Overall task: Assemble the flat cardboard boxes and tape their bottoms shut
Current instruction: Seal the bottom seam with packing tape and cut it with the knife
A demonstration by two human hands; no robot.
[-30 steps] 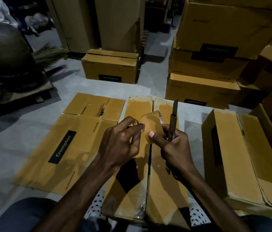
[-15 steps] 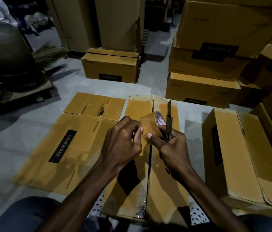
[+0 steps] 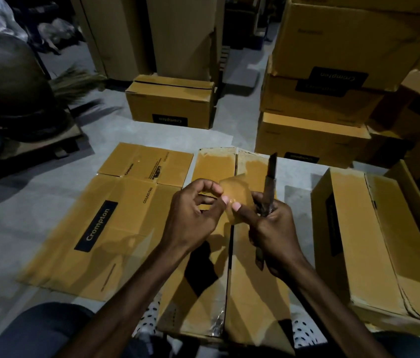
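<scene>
An assembled brown box (image 3: 211, 288) stands in front of me, bottom flaps closed, with an open seam down the middle. Above it I hold a brown tape roll (image 3: 237, 195). My left hand (image 3: 193, 218) pinches the tape's edge with thumb and fingertips. My right hand (image 3: 273, 228) holds the roll with its thumb and grips a utility knife (image 3: 269, 184), blade pointing up and away. A flat, unfolded box (image 3: 105, 223) printed "Crompton" lies on the floor to the left.
An assembled box (image 3: 374, 251) stands close on my right. More brown boxes (image 3: 332, 73) are stacked behind it, and one box (image 3: 172, 102) sits ahead on the grey floor (image 3: 10, 228). A broom (image 3: 77, 81) and dark objects lie far left.
Both hands have kept working at the tape roll above the box. The roll has turned so its printed core no longer shows. The knife has tilted slightly.
</scene>
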